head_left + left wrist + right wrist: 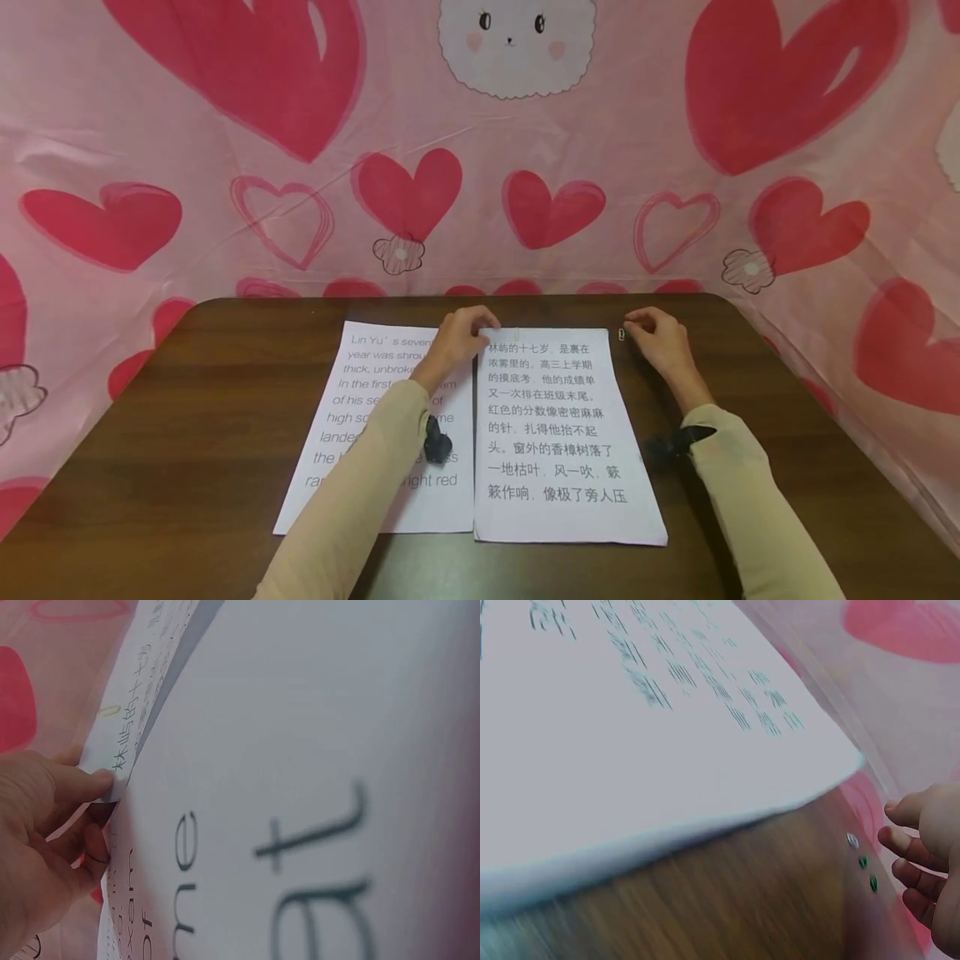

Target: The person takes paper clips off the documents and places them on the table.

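Observation:
My left hand (459, 337) pinches the top left corner of the right-hand paper stack (555, 417), printed with Chinese characters. In the left wrist view its thumb lies on top of the corner, with fingers beneath. A yellowish paper clip (110, 711) sits on that stack's top edge. To the right of the stack, my right hand (660, 337) hovers with loosely bent fingers that hold nothing. Its fingertips are close to a white paper clip (622, 334). Two green clips (863, 862) lie in a row with the white one (853, 841) in the right wrist view.
Left of the stack lies a second paper stack (352, 442) with large English print, partly hidden under my left forearm. Both are on a dark brown wooden table (172, 450). Behind the table's far edge hangs a pink cloth (480, 125) with red hearts.

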Available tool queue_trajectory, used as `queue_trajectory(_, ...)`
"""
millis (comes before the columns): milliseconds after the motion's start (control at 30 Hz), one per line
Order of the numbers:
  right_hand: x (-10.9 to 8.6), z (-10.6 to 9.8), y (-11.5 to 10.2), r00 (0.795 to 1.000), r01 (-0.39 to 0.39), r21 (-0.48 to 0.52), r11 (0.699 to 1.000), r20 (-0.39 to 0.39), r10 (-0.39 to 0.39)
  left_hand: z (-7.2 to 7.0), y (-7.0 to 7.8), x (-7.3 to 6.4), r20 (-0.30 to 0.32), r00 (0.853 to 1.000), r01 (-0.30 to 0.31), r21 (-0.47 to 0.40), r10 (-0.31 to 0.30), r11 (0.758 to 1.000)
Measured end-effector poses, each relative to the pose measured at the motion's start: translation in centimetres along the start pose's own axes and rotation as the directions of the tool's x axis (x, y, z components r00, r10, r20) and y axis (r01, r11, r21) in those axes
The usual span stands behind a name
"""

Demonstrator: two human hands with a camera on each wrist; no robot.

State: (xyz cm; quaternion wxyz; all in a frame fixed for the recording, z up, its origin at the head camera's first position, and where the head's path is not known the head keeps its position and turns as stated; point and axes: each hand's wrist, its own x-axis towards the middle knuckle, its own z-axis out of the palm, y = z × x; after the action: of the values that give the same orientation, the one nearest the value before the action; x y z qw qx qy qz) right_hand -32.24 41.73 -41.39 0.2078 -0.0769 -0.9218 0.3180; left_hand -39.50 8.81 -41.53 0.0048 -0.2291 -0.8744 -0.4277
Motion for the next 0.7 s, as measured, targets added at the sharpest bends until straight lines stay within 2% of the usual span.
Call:
queue_trajectory(300,0.2,1.8,-2.0,0.998,-0.007,0.071,0.997,0.063,0.003,0.0,0.1,0.1,0.000,1.000,0.009,-0.001,-0.009,1.000)
queue_trajectory(700,0.1,3.7,-4.7,0.990,0.007,0.085,0.996,0.137,-0.018,0.1,0.1,0.0,0.001,1.000,0.008,-0.016,-0.008,1.000)
